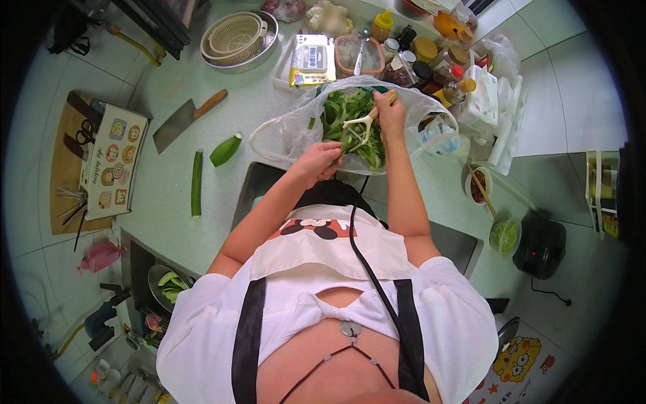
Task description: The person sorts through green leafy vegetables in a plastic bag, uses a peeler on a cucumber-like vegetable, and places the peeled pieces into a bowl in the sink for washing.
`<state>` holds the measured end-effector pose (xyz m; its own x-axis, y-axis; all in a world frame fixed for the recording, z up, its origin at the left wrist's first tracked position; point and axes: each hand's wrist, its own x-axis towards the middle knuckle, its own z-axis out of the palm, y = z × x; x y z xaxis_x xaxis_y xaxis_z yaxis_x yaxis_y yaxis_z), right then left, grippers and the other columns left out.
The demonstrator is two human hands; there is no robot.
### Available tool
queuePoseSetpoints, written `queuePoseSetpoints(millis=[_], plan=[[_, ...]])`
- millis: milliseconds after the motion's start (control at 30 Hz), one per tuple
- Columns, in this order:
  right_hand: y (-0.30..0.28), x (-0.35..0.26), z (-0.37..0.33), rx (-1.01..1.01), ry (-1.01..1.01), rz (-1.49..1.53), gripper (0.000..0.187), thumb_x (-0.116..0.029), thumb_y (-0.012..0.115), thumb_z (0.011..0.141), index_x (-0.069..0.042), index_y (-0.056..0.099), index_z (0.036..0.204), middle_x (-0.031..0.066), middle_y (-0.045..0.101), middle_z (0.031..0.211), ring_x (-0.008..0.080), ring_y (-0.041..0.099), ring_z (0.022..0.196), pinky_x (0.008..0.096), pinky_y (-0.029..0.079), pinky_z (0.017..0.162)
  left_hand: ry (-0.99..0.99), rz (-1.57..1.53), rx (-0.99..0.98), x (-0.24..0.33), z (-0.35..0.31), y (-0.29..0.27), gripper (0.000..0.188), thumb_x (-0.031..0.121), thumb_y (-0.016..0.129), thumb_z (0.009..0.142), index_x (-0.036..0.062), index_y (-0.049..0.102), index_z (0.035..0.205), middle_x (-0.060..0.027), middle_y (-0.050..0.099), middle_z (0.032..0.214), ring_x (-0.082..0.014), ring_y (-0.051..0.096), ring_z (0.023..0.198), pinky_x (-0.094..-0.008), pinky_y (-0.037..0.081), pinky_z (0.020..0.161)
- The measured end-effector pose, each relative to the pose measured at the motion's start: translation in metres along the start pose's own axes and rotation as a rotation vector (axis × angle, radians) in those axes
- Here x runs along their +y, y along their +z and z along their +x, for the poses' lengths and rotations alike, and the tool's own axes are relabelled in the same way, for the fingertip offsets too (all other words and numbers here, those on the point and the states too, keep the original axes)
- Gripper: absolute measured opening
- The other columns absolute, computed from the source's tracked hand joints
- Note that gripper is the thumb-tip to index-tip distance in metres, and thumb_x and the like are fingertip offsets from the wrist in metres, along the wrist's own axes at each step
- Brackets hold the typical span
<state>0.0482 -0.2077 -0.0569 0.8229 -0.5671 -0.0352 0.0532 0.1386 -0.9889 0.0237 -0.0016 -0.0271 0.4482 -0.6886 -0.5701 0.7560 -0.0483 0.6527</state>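
In my right hand point(391, 118) is a Y-shaped peeler point(367, 122) with a pale wooden handle and a cream head, held over an open white plastic bag point(282, 138). The bag holds a heap of green vegetable peelings point(350, 111). My left hand point(318, 163) is closed in a pinch at the near left edge of the heap, on what looks like a green peel; its fingertips partly hide it. The peeler's head points left toward my left fingers. Left of the bag lie a short piece of green gourd point(226, 149) and a long thin cucumber-like piece point(196, 184).
A cleaver point(185, 122) with a wooden handle rests on the counter point(165, 195) at the left. Nested strainers in a metal basin point(240, 40) stand at the back. Jars and bottles point(424, 57) crowd the back right. Behind my forearms is the sink point(252, 182).
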Motion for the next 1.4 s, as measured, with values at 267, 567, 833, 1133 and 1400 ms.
queuePoseSetpoints(millis=[267,567,833,1133,1400], plan=[[-0.009,0.013,0.016,0.109,-0.13,-0.193,0.023,-0.022,0.065,0.072,-0.003,0.053,0.072,0.0029,0.053,0.064,0.0119,0.049,0.057,0.0278,0.041,0.055,-0.015,0.078,0.026,-0.003,-0.005,-0.002,0.024,0.012,0.042,0.087,0.0039,0.049,0.108,-0.0008,0.047,0.071,-0.0044,0.031,0.04,-0.0183,0.019,0.033],[-0.004,-0.023,0.006,0.205,-0.23,-0.274,0.023,-0.021,0.062,0.075,-0.003,0.05,0.069,0.0029,0.052,0.062,0.012,0.047,0.056,0.0269,0.04,0.055,0.254,0.583,0.164,-0.005,-0.011,-0.004,0.028,0.013,0.044,0.083,0.0023,0.051,0.107,-0.01,0.052,0.071,-0.0184,0.048,0.051,-0.0282,0.034,0.042],[0.014,-0.018,-0.019,-0.11,-0.149,-0.21,0.02,-0.018,0.063,0.074,-0.004,0.05,0.069,0.0004,0.051,0.061,0.0082,0.045,0.056,0.0247,0.039,0.054,0.436,1.259,0.323,-0.005,-0.005,0.014,0.028,0.011,0.044,0.079,0.0005,0.052,0.104,-0.023,0.056,0.087,-0.0383,0.053,0.083,-0.0419,0.042,0.071],[0.003,-0.003,-0.001,0.093,-0.249,-0.282,0.023,-0.022,0.064,0.074,-0.003,0.051,0.07,0.0044,0.053,0.061,0.013,0.049,0.054,0.0273,0.041,0.054,0.463,1.235,0.342,-0.004,-0.009,0.012,0.026,0.011,0.042,0.08,-0.0001,0.053,0.1,-0.0228,0.056,0.084,-0.0375,0.053,0.082,-0.0429,0.042,0.07],[-0.007,-0.018,0.006,0.198,-0.279,-0.376,0.024,-0.022,0.062,0.075,-0.003,0.049,0.068,0.0049,0.052,0.06,0.0146,0.049,0.054,0.0281,0.04,0.053,0.534,1.347,0.439,-0.006,-0.018,0.018,0.012,0.009,0.043,0.08,0.002,0.048,0.087,-0.0182,0.053,0.077,-0.0377,0.054,0.073,-0.0461,0.043,0.063]])
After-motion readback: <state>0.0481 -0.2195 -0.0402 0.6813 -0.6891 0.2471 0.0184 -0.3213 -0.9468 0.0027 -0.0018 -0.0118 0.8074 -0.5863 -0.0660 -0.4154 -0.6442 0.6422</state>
